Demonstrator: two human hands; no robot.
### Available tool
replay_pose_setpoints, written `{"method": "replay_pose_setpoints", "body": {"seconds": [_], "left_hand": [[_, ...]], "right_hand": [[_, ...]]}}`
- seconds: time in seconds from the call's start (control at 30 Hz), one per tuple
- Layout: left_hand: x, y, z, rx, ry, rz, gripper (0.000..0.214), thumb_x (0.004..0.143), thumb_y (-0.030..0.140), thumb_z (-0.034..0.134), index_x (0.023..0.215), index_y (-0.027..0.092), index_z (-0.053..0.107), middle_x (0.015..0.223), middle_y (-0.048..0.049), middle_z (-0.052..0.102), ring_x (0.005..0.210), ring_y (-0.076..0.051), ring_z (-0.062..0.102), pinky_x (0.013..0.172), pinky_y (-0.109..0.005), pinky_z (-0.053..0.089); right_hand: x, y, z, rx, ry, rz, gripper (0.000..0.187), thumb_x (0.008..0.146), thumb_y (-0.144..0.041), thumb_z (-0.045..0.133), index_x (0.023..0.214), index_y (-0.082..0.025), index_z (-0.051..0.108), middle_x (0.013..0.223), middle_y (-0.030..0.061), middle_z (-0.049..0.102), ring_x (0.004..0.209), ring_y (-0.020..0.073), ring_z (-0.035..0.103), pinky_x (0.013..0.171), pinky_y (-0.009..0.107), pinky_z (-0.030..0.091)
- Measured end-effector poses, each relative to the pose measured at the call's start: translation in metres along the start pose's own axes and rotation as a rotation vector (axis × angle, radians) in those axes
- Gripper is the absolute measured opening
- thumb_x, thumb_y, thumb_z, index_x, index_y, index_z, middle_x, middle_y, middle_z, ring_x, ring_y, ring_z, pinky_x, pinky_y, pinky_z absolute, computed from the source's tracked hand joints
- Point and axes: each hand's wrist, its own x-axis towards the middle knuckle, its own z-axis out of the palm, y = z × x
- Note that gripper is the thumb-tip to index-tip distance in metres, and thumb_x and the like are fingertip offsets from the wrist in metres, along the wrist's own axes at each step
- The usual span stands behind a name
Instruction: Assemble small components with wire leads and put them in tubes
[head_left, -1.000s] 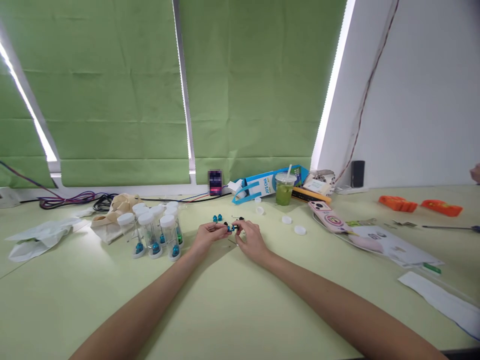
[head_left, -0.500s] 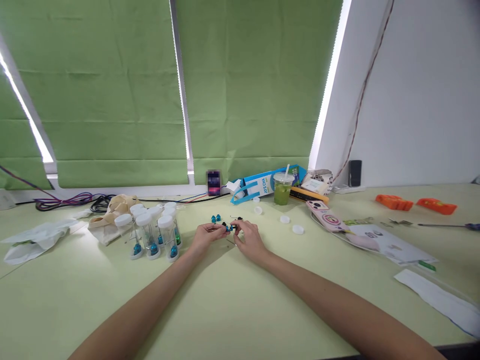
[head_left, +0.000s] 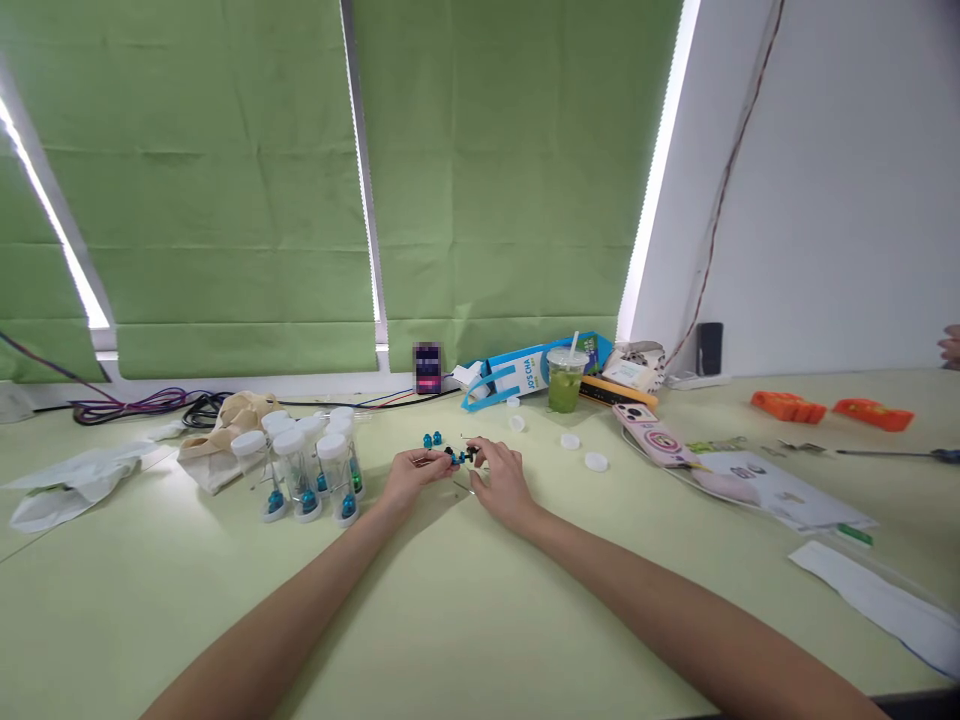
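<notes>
My left hand (head_left: 411, 474) and my right hand (head_left: 501, 477) meet at the middle of the pale green table (head_left: 450, 610). Both pinch a tiny blue and black part (head_left: 460, 456) between their fingertips, just above the tabletop. Two more small blue parts (head_left: 432, 439) lie on the table right behind the hands. A cluster of clear vials with white caps (head_left: 304, 468) stands to the left of my left hand, each with a blue or green piece at its bottom.
Loose white caps (head_left: 597, 461) lie right of the hands. Behind stand an iced green drink (head_left: 563, 379), a blue carton (head_left: 517, 373), a pink phone (head_left: 654, 434), papers (head_left: 780, 492) and orange tools (head_left: 793, 407). Cables (head_left: 142, 404), a cloth bag (head_left: 225, 425) and plastic bag (head_left: 71, 479) lie left.
Both hands stay pinched on the small part with only slight finger shifts. Another person's hand has come into view at the far right edge.
</notes>
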Motion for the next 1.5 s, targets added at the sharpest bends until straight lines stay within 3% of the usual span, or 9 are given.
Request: {"method": "replay_pose_setpoints", "body": {"seconds": [0.17,0.83,1.1,1.5], "left_hand": [[0.0006,-0.0007,-0.0001,0.007,0.0,-0.003,0.025,0.06,0.03,0.073,0.075,0.01,0.07,0.079,-0.0101,0.072,0.079,-0.023,0.066,0.082,-0.035,0.049],[-0.0008,0.0016,0.001,0.006,-0.012,0.006,0.027,0.058,0.031,0.074,0.073,0.01,0.07,0.078,-0.01,0.072,0.077,-0.024,0.067,0.081,-0.036,0.05],[-0.0021,0.0037,0.0024,0.018,-0.007,-0.004,0.026,0.057,0.031,0.075,0.073,0.011,0.07,0.078,-0.0096,0.073,0.077,-0.023,0.067,0.082,-0.037,0.05],[-0.0017,0.0037,0.0026,0.018,-0.013,-0.006,0.028,0.055,0.032,0.076,0.072,0.011,0.07,0.078,-0.0099,0.072,0.077,-0.024,0.067,0.082,-0.036,0.05]], "right_hand": [[0.0015,-0.0041,-0.0042,0.007,0.032,-0.019,0.047,0.066,-0.005,0.046,0.111,-0.021,0.045,0.103,0.0062,0.053,0.097,0.0222,0.046,0.082,0.034,0.032],[0.0,-0.0041,-0.0016,0.009,-0.013,-0.068,0.05,0.065,-0.004,0.045,0.113,-0.02,0.044,0.097,0.0041,0.055,0.094,0.0201,0.047,0.08,0.033,0.032],[-0.0001,-0.0034,-0.0009,0.001,-0.024,-0.066,0.038,0.067,-0.004,0.046,0.101,-0.02,0.049,0.099,0.0044,0.055,0.095,0.0203,0.046,0.079,0.032,0.033],[-0.0001,-0.0026,-0.0002,-0.005,-0.038,-0.056,0.039,0.067,-0.003,0.046,0.102,-0.02,0.048,0.096,0.004,0.056,0.092,0.0202,0.047,0.079,0.032,0.032]]}}
